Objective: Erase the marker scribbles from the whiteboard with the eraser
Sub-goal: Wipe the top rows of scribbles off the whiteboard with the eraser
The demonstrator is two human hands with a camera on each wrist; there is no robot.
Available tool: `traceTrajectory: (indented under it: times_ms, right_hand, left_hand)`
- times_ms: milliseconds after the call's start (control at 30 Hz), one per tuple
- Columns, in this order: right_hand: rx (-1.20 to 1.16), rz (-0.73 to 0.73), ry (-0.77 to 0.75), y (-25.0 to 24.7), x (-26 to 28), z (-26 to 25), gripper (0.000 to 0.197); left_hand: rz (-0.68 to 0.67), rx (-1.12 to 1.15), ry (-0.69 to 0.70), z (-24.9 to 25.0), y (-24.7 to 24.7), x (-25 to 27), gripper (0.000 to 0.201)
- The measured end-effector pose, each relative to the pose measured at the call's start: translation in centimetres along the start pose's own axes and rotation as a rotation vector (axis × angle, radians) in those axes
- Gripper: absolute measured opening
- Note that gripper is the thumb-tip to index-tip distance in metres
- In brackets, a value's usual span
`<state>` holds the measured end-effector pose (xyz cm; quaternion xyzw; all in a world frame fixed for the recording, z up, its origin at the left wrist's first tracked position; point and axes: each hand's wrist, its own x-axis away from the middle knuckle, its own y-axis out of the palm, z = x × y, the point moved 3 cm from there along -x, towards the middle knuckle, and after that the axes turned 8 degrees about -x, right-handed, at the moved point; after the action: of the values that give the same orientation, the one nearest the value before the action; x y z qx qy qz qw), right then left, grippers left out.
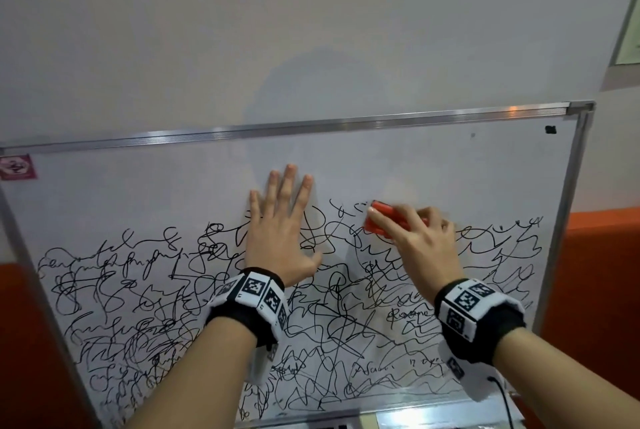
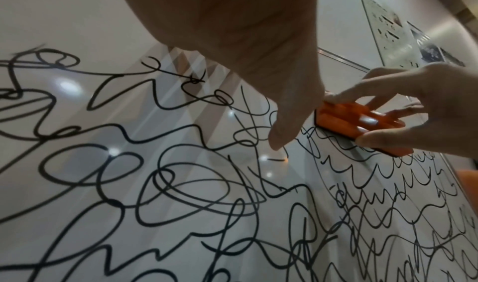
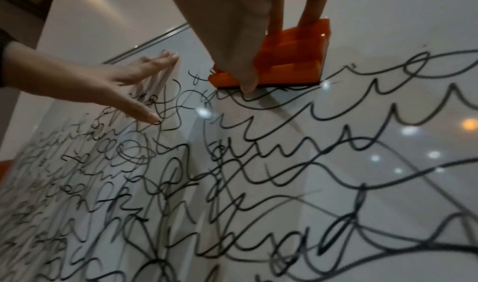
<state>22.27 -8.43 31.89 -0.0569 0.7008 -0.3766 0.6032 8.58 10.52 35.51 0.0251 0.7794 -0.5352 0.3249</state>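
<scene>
My two forearms reach in from the lower edge, each with one marker-patterned wristband (image 1: pixel 258 293); their elbows are cut off. My left hand (image 1: pixel 282 228) lies flat on the whiteboard (image 1: pixel 450 158), fingers straight and spread, covering some of the scribbles (image 1: pixel 145 304). My right hand (image 1: pixel 420 238) holds the one orange eraser (image 1: pixel 382 217) in a pinching grip, thumb on its near edge, fingers over its back; it sits pressed against the board at the scribbles' upper edge and looks blurred from the head view. Beyond, the board's upper strip is bare, with one sticker (image 1: pixel 17 167) at its top-left corner, its print unreadable.
</scene>
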Motion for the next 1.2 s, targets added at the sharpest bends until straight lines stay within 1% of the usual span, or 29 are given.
traceTrajectory:
  times_ms: [33,100,200,300,367,400,467,533,567,633,700,733,767,833,900,933,1000,1067,1133,1200]
  right_hand:
    - [0.003,0.01,-0.009,-0.2,-0.2,0.5,0.097]
    - [-0.014,0.059,0.038,-0.4,-1.3,0.9,0.091]
    - [-0.046,0.077,0.085,0.3,-2.4,-0.6,0.086]
    - [-0.032,0.008,0.015,0.9,-1.5,-1.0,0.092]
    - [-0.041,0.012,-0.047,0.0,-1.7,-0.1,0.086]
    - [-0.062,0.039,-0.045,-0.6,-2.3,0.5,0.08]
    - [-0.094,0.084,0.023,-1.5,-4.2,1.4,0.07]
    - [-0.094,0.085,0.066,-1.7,-5.1,0.8,0.067]
    - [-0.082,0.072,0.04,-1.5,-4.9,0.3,0.068]
    - [-0.039,0.024,-0.073,-0.8,-3.4,-0.4,0.073]
    - [-0.005,-0.009,-0.146,-0.7,-2.5,-0.2,0.08]
    - [-0.001,0.011,-0.142,-0.9,-2.8,0.1,0.078]
    - [-0.01,0.048,-0.104,-1.0,-3.3,0.2,0.074]
    - [-0.062,0.119,0.019,-1.0,-4.0,-0.3,0.067]
    - [-0.116,0.139,0.094,-0.6,-3.9,-1.3,0.066]
    - [-0.126,0.115,0.079,-0.3,-3.6,-1.6,0.067]
    - [-0.104,0.032,-0.019,-0.1,-2.8,-1.7,0.069]
    - [-0.061,0.019,-0.087,-0.5,-3.0,-1.3,0.07]
    - [-0.046,0.079,-0.037,-0.8,-3.8,-1.1,0.069]
    - [-0.079,0.148,0.073,-0.6,-4.2,-1.6,0.067]
  left_hand:
    - [-0.005,0.003,0.007,-0.1,0.0,0.0,0.126]
    - [-0.01,-0.002,0.018,-0.2,-0.2,0.0,0.126]
    - [-0.024,-0.023,0.032,-0.3,-0.4,0.2,0.126]
    - [-0.02,-0.031,0.026,-0.5,-0.4,0.2,0.125]
    - [-0.03,-0.028,0.029,-0.5,-0.4,0.1,0.126]
    - [-0.035,-0.028,0.031,-0.5,-0.3,0.1,0.127]
    - [-0.039,-0.012,0.028,-0.4,-0.1,0.0,0.128]
    - [-0.034,-0.004,0.015,-0.1,0.1,-0.1,0.129]
    - [-0.035,-0.002,0.009,0.0,0.1,-0.1,0.129]
    - [-0.024,-0.002,0.004,0.1,0.2,-0.1,0.128]
    - [-0.01,0.005,0.008,0.0,0.2,0.0,0.127]
    - [-0.002,0.009,0.009,0.0,0.3,-0.1,0.127]
    - [0.005,0.013,0.01,0.0,0.4,-0.1,0.127]
    - [0.004,0.02,0.007,0.3,0.6,-0.1,0.128]
    - [0.008,0.018,-0.006,0.4,0.7,-0.2,0.129]
    - [0.016,0.018,-0.015,0.5,0.8,-0.2,0.13]
    - [0.018,0.024,-0.015,0.5,0.7,-0.1,0.13]
    - [0.011,0.03,-0.007,0.5,0.5,0.0,0.13]
    - [-0.011,0.034,-0.006,0.6,0.3,0.0,0.13]
    - [-0.015,0.034,-0.013,0.7,0.3,0.0,0.129]
